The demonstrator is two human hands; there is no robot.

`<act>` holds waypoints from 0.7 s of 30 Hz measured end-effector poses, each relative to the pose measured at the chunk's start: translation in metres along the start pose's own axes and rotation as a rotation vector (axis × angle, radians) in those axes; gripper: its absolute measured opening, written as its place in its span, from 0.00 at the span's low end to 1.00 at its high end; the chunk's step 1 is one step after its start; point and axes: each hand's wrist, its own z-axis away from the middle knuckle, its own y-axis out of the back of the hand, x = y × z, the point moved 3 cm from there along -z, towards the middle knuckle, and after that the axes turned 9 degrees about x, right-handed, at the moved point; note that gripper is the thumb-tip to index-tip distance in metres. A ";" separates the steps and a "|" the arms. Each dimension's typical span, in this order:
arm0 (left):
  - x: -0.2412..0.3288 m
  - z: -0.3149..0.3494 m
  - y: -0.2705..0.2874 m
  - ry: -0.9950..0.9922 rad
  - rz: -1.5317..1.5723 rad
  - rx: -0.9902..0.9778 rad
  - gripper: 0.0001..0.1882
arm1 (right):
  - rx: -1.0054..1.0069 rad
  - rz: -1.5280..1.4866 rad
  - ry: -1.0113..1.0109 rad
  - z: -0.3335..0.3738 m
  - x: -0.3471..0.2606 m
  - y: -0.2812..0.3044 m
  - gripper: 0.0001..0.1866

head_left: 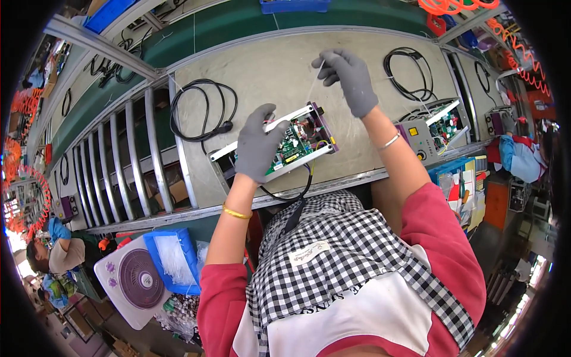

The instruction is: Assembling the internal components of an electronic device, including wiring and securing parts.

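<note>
Cable [202,112]: black, coiled on the counter [267,71], left of the work.
Left hand [257,146]: gloved, grip pressed on the open unit's left end.
Unit [291,143]: green circuit board exposed, at counter's near edge.
Right hand [348,74]: gloved, raised, grip pinching a thin white tie [313,83].

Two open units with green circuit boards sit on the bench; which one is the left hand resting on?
The centre unit, directly under the gloved left hand. The other unit lies farther right, beyond the right forearm, untouched.
</note>
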 end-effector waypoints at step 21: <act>-0.020 -0.081 -0.025 0.172 -0.145 -0.538 0.18 | -0.350 0.123 -0.171 -0.024 0.059 -0.046 0.20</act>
